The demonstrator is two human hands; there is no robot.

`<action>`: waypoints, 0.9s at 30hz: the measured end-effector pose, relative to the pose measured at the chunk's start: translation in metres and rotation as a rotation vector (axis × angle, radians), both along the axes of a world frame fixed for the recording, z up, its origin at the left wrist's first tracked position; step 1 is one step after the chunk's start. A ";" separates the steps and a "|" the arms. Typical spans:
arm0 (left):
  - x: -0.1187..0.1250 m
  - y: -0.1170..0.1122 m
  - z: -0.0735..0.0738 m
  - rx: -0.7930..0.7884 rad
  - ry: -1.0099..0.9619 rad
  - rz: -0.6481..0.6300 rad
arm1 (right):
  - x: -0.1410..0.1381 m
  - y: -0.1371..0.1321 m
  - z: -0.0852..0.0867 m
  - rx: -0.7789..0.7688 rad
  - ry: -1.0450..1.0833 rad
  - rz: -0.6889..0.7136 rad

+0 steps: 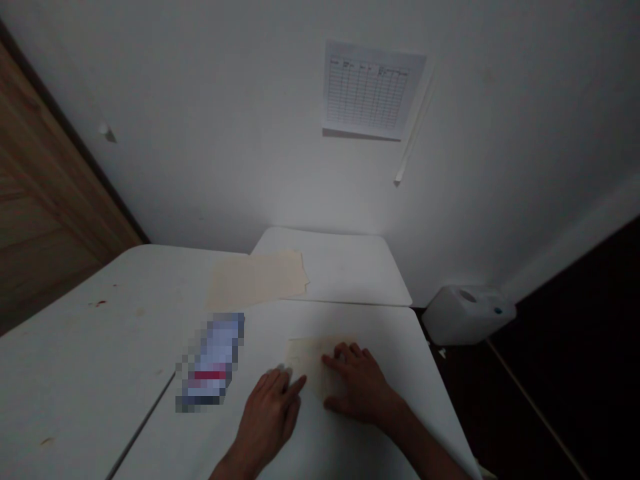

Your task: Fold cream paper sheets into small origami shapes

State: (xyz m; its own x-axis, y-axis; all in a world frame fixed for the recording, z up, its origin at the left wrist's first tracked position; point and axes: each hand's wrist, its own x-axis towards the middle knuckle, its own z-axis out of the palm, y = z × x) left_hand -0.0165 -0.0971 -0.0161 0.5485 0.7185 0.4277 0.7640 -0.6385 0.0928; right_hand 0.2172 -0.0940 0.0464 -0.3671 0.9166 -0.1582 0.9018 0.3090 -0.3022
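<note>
A small cream sheet of paper lies on the white table in front of me. My right hand rests over the right part of the sheet, palm down with its fingers spread. At the sheet's lower left edge is my left hand, its index finger stretched towards the paper and the other fingers loosely bent. Neither hand appears to grip anything. Part of the sheet is hidden beneath the right hand.
Larger cream sheets lie further back, across the table joint. A pixelated flat object is left of my hands. A printed chart hangs on the wall. A white plastic jug stands on the floor at right.
</note>
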 end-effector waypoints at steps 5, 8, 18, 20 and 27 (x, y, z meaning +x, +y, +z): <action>-0.011 0.013 -0.002 0.027 0.031 0.123 | 0.001 0.000 -0.003 0.011 0.006 0.002; -0.016 0.017 -0.003 0.055 0.023 0.166 | 0.001 0.000 -0.006 0.004 0.005 -0.003; -0.016 0.018 -0.005 0.086 0.039 0.238 | -0.001 0.000 -0.002 -0.006 -0.015 -0.006; -0.016 0.018 -0.006 0.082 0.042 0.233 | 0.000 0.000 -0.002 0.004 -0.005 -0.005; -0.017 0.019 -0.007 0.075 0.023 0.236 | 0.000 0.000 -0.004 0.031 0.013 0.003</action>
State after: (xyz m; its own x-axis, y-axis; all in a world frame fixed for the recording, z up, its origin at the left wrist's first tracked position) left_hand -0.0339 -0.0780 -0.0227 0.3794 0.7949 0.4735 0.8943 -0.4463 0.0327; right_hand 0.2175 -0.0936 0.0428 -0.3720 0.9198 -0.1248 0.8967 0.3213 -0.3044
